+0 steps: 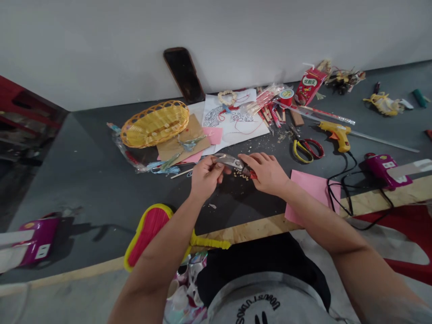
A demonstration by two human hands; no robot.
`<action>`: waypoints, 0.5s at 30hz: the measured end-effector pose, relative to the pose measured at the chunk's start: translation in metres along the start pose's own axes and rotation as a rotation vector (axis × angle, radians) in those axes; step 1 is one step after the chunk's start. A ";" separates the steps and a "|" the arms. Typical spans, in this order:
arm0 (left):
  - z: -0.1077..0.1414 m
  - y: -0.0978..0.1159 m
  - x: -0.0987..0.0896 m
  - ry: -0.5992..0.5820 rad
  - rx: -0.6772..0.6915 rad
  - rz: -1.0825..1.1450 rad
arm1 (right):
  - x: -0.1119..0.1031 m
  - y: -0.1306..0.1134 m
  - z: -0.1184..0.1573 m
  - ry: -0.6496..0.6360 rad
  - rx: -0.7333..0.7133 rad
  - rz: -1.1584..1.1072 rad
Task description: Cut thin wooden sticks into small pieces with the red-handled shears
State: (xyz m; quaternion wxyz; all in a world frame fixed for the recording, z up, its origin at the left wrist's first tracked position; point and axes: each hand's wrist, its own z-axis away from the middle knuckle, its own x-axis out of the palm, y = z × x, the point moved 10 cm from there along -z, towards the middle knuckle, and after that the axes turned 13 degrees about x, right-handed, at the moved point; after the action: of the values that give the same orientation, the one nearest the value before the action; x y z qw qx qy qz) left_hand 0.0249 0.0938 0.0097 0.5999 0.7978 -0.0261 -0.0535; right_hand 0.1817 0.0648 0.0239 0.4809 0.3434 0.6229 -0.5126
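My right hand is wrapped round the red handles of a pair of pruning shears, whose curved metal blades point left. My left hand is closed in a pinch at the blade end. What sits between its thumb and fingers is too small and covered to make out. Small pale bits lie on the dark tabletop just under the shears. A thin pale stick rests left of my left hand.
A yellow woven basket stands at the back left beside a leaning phone. On the right are scissors, a yellow glue gun with its cable, and pink paper. A yellow-and-red fly-swatter-shaped thing lies near the front edge.
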 end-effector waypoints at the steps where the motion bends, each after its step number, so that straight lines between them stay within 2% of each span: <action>1: 0.000 -0.001 0.001 -0.012 -0.010 0.008 | 0.001 0.001 0.000 -0.009 -0.007 0.004; 10: 0.002 -0.011 0.009 -0.054 -0.131 0.174 | 0.003 0.003 -0.002 -0.021 -0.028 -0.063; 15: 0.001 -0.007 0.008 -0.028 -0.097 0.179 | 0.003 0.000 0.001 -0.029 -0.020 -0.090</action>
State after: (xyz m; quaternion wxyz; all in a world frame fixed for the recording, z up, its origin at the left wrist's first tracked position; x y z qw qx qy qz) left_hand 0.0321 0.0937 0.0025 0.6396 0.7616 -0.1030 -0.0121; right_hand 0.1812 0.0632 0.0214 0.4697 0.3028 0.6358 -0.5324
